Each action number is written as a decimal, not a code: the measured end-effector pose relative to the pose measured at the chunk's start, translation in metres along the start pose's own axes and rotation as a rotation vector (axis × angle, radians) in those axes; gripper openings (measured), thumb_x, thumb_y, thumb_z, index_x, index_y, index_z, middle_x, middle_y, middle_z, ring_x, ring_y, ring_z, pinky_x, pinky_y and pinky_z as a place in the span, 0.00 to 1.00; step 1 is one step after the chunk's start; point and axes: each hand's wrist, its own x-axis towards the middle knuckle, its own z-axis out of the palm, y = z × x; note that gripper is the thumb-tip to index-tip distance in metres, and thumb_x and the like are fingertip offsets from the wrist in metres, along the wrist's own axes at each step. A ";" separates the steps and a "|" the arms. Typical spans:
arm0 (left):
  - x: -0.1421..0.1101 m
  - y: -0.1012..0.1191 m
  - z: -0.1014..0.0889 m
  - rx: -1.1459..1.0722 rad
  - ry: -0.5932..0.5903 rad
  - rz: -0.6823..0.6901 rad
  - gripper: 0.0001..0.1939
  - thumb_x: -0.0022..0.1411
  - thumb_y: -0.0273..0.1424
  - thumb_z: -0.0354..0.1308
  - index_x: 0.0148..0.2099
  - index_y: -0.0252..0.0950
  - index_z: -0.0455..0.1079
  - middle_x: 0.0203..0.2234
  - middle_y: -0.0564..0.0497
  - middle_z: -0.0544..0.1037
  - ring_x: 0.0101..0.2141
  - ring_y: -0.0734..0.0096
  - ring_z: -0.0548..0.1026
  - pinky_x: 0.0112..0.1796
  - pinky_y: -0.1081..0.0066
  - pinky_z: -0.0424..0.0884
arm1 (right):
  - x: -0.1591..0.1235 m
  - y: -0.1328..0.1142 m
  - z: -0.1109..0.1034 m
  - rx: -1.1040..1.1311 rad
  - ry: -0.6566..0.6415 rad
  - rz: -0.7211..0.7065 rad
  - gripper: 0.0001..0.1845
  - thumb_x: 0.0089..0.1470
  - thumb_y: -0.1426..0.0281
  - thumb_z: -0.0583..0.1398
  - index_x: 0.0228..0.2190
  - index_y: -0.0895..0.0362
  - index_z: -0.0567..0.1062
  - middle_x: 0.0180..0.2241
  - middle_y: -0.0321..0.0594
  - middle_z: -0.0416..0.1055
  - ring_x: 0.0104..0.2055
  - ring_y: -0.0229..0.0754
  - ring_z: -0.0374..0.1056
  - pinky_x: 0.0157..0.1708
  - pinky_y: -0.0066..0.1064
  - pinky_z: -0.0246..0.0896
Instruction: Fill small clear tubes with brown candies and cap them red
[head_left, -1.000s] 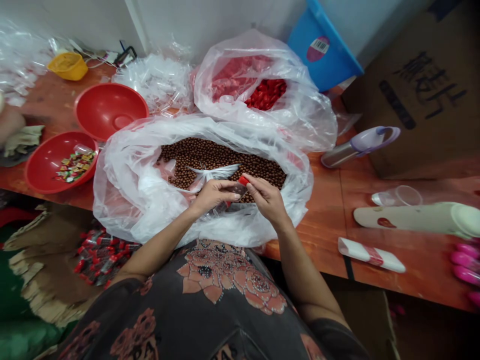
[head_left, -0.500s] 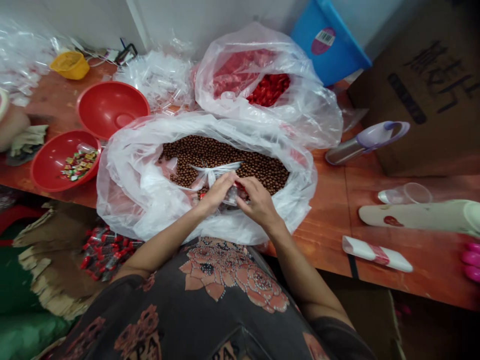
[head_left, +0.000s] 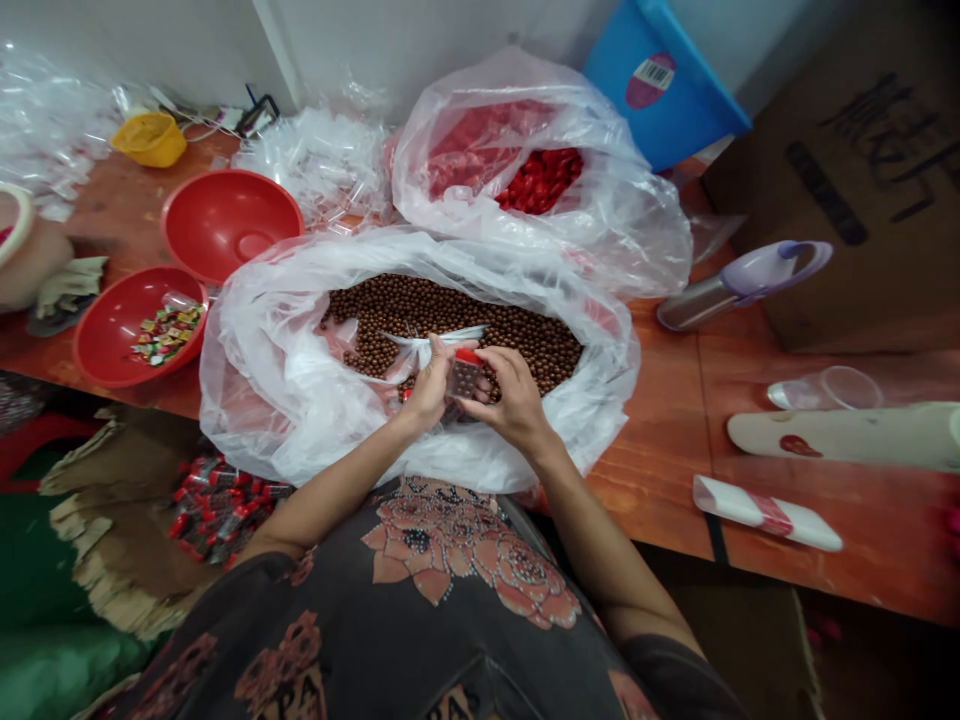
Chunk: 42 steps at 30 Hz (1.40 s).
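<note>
Between my hands is a small clear plastic jar (head_left: 465,378) with a red lid at its far end; dark contents show through its wall. My left hand (head_left: 430,388) is closed on the jar's left side. My right hand (head_left: 516,396) grips it from the right, fingers near the lid and thumb below. Under them lies a large white plastic bag (head_left: 270,365), its mouth spread wide around many small brown balls (head_left: 517,335). A white strip of tied plastic (head_left: 431,345) lies on the balls, just beyond my left hand.
Behind stands a bag of red lids (head_left: 540,180). Left are two red bowls (head_left: 232,215), one holding small wrapped pieces, and loose clear containers (head_left: 322,160). Filled red-lidded jars (head_left: 221,510) lie in a carton below. A flask (head_left: 742,285) and tissue pack (head_left: 765,512) are right.
The jar has turned up into clearer view between my hands, its red lid now showing on top. My left hand has opened out slightly along its side. The view has shifted slightly.
</note>
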 end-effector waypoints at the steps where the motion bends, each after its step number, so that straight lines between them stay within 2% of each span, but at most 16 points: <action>1: 0.000 -0.002 0.003 -0.053 -0.018 -0.034 0.39 0.62 0.62 0.37 0.51 0.36 0.70 0.28 0.45 0.78 0.34 0.61 0.77 0.34 0.66 0.72 | 0.000 0.001 0.000 0.000 0.007 -0.021 0.37 0.51 0.64 0.66 0.59 0.47 0.60 0.54 0.47 0.66 0.56 0.55 0.64 0.55 0.52 0.63; 4: 0.001 -0.004 0.008 -0.157 -0.044 -0.062 0.43 0.60 0.65 0.33 0.45 0.35 0.73 0.24 0.44 0.77 0.31 0.62 0.77 0.31 0.67 0.72 | -0.001 0.001 0.002 -0.014 0.034 -0.077 0.37 0.51 0.65 0.66 0.59 0.47 0.60 0.54 0.47 0.67 0.56 0.54 0.65 0.55 0.51 0.63; 7: 0.000 -0.004 0.009 -0.191 -0.037 -0.066 0.41 0.61 0.63 0.34 0.42 0.34 0.73 0.23 0.44 0.76 0.29 0.64 0.76 0.29 0.68 0.72 | -0.002 -0.001 0.003 -0.073 0.089 -0.114 0.36 0.52 0.65 0.65 0.59 0.49 0.59 0.54 0.48 0.68 0.56 0.54 0.66 0.53 0.51 0.64; 12: -0.006 0.000 0.010 -0.211 -0.091 0.020 0.26 0.67 0.49 0.47 0.47 0.34 0.74 0.24 0.48 0.77 0.25 0.69 0.74 0.25 0.73 0.69 | -0.003 -0.009 -0.001 -0.189 0.185 -0.210 0.36 0.51 0.64 0.66 0.58 0.50 0.60 0.49 0.46 0.71 0.51 0.52 0.69 0.50 0.47 0.64; 15: -0.004 0.005 0.010 -0.250 -0.136 0.065 0.23 0.67 0.42 0.46 0.51 0.33 0.73 0.23 0.50 0.76 0.21 0.72 0.71 0.23 0.74 0.66 | 0.000 -0.010 0.001 -0.216 0.190 -0.217 0.36 0.51 0.62 0.67 0.58 0.50 0.60 0.48 0.46 0.72 0.50 0.52 0.69 0.52 0.47 0.61; 18: 0.002 0.011 0.007 -0.311 -0.147 0.017 0.23 0.67 0.38 0.42 0.53 0.32 0.71 0.19 0.52 0.73 0.17 0.74 0.68 0.21 0.76 0.64 | 0.006 -0.004 0.002 -0.163 0.073 -0.125 0.38 0.53 0.58 0.65 0.61 0.50 0.58 0.52 0.48 0.70 0.54 0.54 0.68 0.54 0.50 0.60; 20: 0.005 0.017 0.002 -0.356 -0.146 -0.024 0.23 0.68 0.38 0.41 0.56 0.32 0.68 0.18 0.53 0.71 0.17 0.74 0.68 0.21 0.76 0.66 | 0.009 0.003 -0.002 -0.046 -0.035 -0.047 0.43 0.53 0.54 0.64 0.64 0.50 0.53 0.57 0.50 0.66 0.58 0.55 0.65 0.55 0.50 0.61; 22: 0.005 0.024 -0.005 -0.385 -0.144 -0.070 0.23 0.69 0.40 0.40 0.57 0.33 0.65 0.19 0.54 0.72 0.19 0.73 0.70 0.22 0.75 0.68 | 0.009 0.014 -0.010 0.087 -0.066 0.057 0.42 0.57 0.53 0.60 0.65 0.50 0.50 0.58 0.49 0.66 0.57 0.52 0.66 0.53 0.48 0.64; 24: 0.003 0.031 -0.011 -0.402 -0.136 -0.105 0.23 0.70 0.42 0.41 0.58 0.35 0.63 0.22 0.53 0.74 0.21 0.71 0.73 0.23 0.74 0.71 | 0.007 0.029 -0.019 0.114 -0.051 0.213 0.28 0.63 0.57 0.53 0.62 0.49 0.58 0.52 0.46 0.72 0.52 0.48 0.70 0.51 0.45 0.66; 26: 0.001 0.036 -0.016 -0.410 -0.134 -0.114 0.23 0.70 0.43 0.43 0.58 0.36 0.63 0.25 0.51 0.76 0.23 0.71 0.75 0.23 0.73 0.71 | 0.003 0.045 -0.024 -0.025 -0.107 0.320 0.19 0.64 0.63 0.52 0.53 0.52 0.71 0.46 0.45 0.75 0.48 0.48 0.72 0.50 0.44 0.66; 29: 0.001 0.040 -0.020 -0.439 -0.143 -0.113 0.23 0.69 0.45 0.46 0.55 0.35 0.66 0.28 0.49 0.77 0.23 0.72 0.75 0.22 0.75 0.70 | -0.003 0.062 -0.023 -0.240 -0.311 0.333 0.13 0.60 0.70 0.56 0.43 0.56 0.78 0.43 0.48 0.75 0.45 0.50 0.72 0.47 0.41 0.66; 31: 0.002 0.040 -0.021 -0.473 -0.170 -0.135 0.22 0.69 0.45 0.46 0.54 0.34 0.67 0.29 0.49 0.78 0.22 0.73 0.74 0.21 0.75 0.69 | -0.006 0.065 -0.020 -0.260 -0.393 0.311 0.13 0.59 0.74 0.55 0.40 0.56 0.80 0.41 0.47 0.75 0.43 0.47 0.72 0.45 0.38 0.66; 34: 0.004 0.038 -0.022 -0.519 -0.216 -0.162 0.20 0.69 0.40 0.44 0.52 0.33 0.68 0.27 0.48 0.77 0.20 0.73 0.72 0.18 0.75 0.65 | -0.007 0.063 -0.016 -0.240 -0.389 0.307 0.13 0.59 0.76 0.54 0.38 0.56 0.79 0.41 0.46 0.76 0.43 0.45 0.72 0.45 0.35 0.65; 38: 0.008 0.033 -0.022 -0.515 -0.240 -0.140 0.20 0.67 0.35 0.41 0.52 0.33 0.68 0.27 0.48 0.77 0.17 0.74 0.68 0.15 0.76 0.60 | -0.006 0.057 -0.015 -0.285 -0.343 0.370 0.11 0.59 0.72 0.55 0.39 0.55 0.78 0.40 0.45 0.77 0.42 0.48 0.71 0.43 0.38 0.65; 40: 0.010 0.030 -0.022 -0.510 -0.250 -0.140 0.20 0.67 0.35 0.41 0.53 0.33 0.68 0.26 0.49 0.77 0.16 0.75 0.67 0.15 0.77 0.58 | -0.006 0.056 -0.016 -0.269 -0.266 0.405 0.11 0.59 0.69 0.56 0.40 0.55 0.78 0.40 0.45 0.78 0.41 0.49 0.71 0.43 0.40 0.65; 42: 0.013 0.027 -0.021 -0.503 -0.247 -0.147 0.21 0.67 0.36 0.42 0.53 0.33 0.68 0.26 0.49 0.77 0.16 0.75 0.68 0.15 0.77 0.58 | -0.005 0.055 -0.016 -0.180 -0.123 0.428 0.13 0.59 0.67 0.57 0.42 0.55 0.78 0.41 0.45 0.78 0.42 0.49 0.71 0.45 0.42 0.65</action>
